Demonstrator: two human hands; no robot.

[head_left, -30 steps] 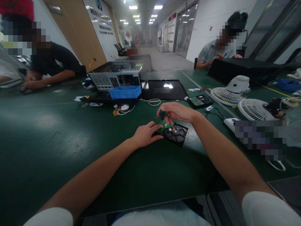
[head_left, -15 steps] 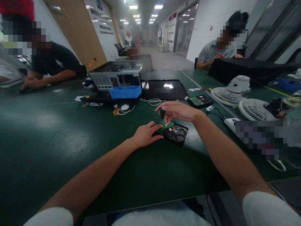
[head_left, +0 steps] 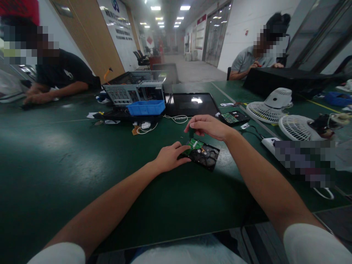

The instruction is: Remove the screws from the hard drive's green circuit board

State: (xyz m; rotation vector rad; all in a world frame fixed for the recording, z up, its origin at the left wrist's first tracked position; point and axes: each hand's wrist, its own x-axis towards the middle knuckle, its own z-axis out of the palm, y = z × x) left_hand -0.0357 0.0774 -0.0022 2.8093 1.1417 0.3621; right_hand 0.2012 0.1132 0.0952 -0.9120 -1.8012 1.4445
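A hard drive (head_left: 207, 156) lies flat on the green table with its underside up, showing a green circuit board (head_left: 195, 144) at its left end. My left hand (head_left: 171, 157) grips that left end, thumb and fingers along its edges. Above the board, my right hand (head_left: 206, 126) has its fingers closed around the dark handle of a screwdriver (head_left: 191, 133). The screwdriver points down toward the board's far left corner; I cannot make out whether its tip touches.
Beyond are a blue bin (head_left: 146, 107), an open computer case (head_left: 121, 95) and a black panel (head_left: 192, 105). A second hard drive (head_left: 234, 117), white fans (head_left: 268, 110) and a power strip (head_left: 271, 145) lie to the right. Two people (head_left: 66, 69) sit across the table.
My right hand has lifted slightly, and its fingers have come off the circuit board, uncovering more of it. My left hand and the hard drive stay in place.
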